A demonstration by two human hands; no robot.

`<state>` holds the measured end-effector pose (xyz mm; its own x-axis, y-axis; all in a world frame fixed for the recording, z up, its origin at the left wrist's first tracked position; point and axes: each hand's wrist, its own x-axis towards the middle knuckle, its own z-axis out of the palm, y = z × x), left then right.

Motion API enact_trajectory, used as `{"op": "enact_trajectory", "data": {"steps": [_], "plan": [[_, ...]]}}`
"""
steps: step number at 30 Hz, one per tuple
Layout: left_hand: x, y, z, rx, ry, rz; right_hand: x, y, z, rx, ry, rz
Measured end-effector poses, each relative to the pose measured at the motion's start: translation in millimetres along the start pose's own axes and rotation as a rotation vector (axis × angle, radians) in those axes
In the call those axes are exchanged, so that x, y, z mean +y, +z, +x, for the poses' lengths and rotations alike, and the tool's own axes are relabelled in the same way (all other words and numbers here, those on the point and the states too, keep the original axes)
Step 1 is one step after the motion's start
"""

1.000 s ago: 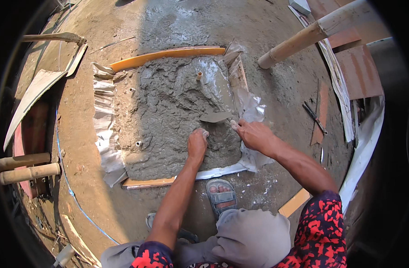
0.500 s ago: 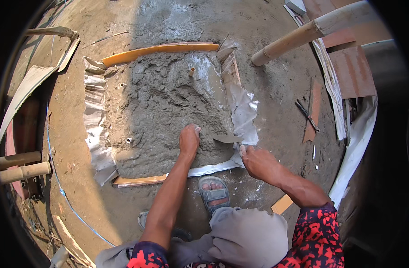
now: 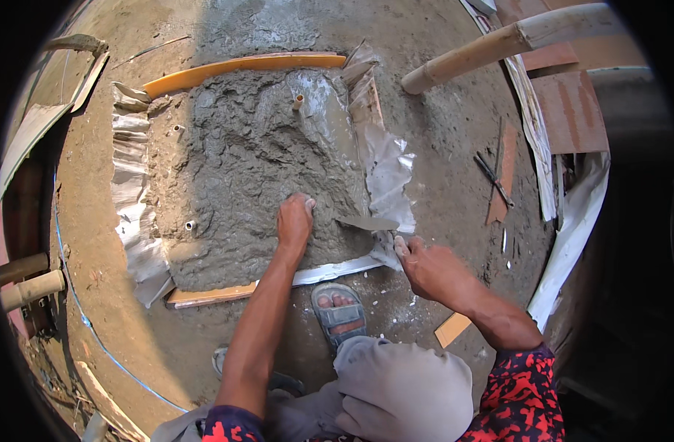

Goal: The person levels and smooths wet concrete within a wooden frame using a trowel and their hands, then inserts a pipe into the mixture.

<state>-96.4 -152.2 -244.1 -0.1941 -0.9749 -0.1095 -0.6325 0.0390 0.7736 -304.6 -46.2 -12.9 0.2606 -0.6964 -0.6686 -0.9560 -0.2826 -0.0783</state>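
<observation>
Wet grey concrete (image 3: 260, 158) fills a shallow square form lined with plastic sheet. My left hand (image 3: 296, 225) is closed in a fist low over the near middle of the concrete; whether anything is inside its fingers cannot be made out. My right hand (image 3: 434, 271) is wrapped round the handle of a trowel (image 3: 368, 222) just outside the form's near right corner. The trowel's thin blade points left over the concrete. Short pipe stubs stick up from the form: one (image 3: 299, 102) at the far right, one (image 3: 178, 130) at the far left, another (image 3: 190, 225) nearer.
An orange board (image 3: 241, 75) edges the form's far side; crumpled sheeting (image 3: 134, 199) lies along its left. A bamboo pole (image 3: 469, 59) reaches in from the upper right. Pliers-like tool (image 3: 493, 179) rests on a wood strip (image 3: 503, 166). My sandalled foot (image 3: 338, 313) stands by the near edge.
The whole view has shifted, so the scene sits further left and higher. My right hand and the trowel have moved slightly right relative to the form. My left hand stays over about the same spot.
</observation>
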Motion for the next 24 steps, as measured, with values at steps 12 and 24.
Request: {"op": "enact_trajectory", "data": {"steps": [12, 24], "plan": [[7, -10, 19, -0.152, -0.052, 0.068, -2, 22, 39, 0.161, 0.066, 0.16], [-1, -11, 29, -0.223, -0.012, 0.091, -18, 54, 20, 0.136, -0.027, 0.166]]}}
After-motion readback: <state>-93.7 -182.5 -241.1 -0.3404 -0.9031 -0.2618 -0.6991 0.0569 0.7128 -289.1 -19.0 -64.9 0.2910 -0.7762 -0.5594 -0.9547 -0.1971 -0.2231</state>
